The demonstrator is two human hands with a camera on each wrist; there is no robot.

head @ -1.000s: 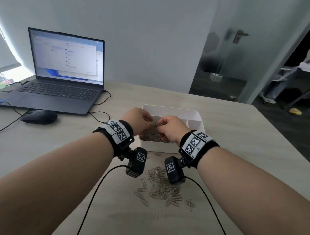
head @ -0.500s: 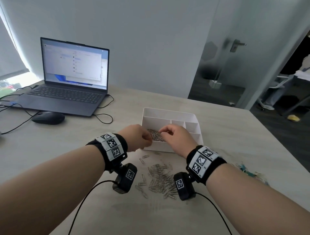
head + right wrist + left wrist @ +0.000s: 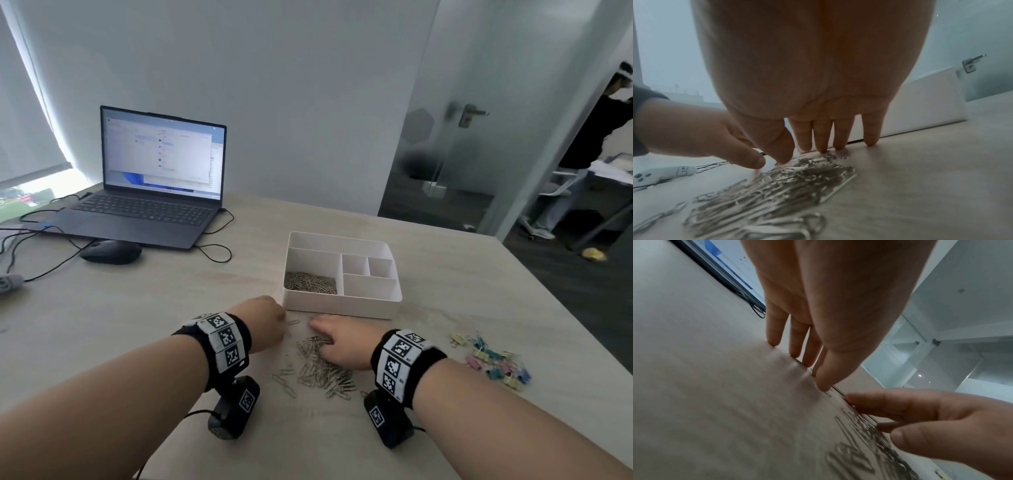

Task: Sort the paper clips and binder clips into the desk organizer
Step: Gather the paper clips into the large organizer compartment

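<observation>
The white desk organizer [image 3: 342, 310] stands mid-table, with silver paper clips [image 3: 310, 282] in its large left compartment; its other compartments show nothing. A loose pile of paper clips [image 3: 318, 371] lies on the table in front of it. My left hand [image 3: 281, 322] is left of the pile, its straight fingers [image 3: 774, 337] touching the table. My right hand [image 3: 318, 330] lies over the pile's far right side, its straight fingertips [image 3: 838, 144] on the table by the organizer's front wall [image 3: 925, 104]. Neither hand holds anything. Coloured binder clips [image 3: 493, 363] lie further right.
An open laptop [image 3: 154, 178], a black mouse [image 3: 111, 251] and cables occupy the far left of the table. A grey device [image 3: 8, 282] sits at the left edge. The table's right edge runs past the binder clips. A person [image 3: 609, 120] stands beyond the doorway.
Both hands came back out of the organizer's left compartment, leaving clips there, and dropped to the table at the loose pile. The head view tilted up.
</observation>
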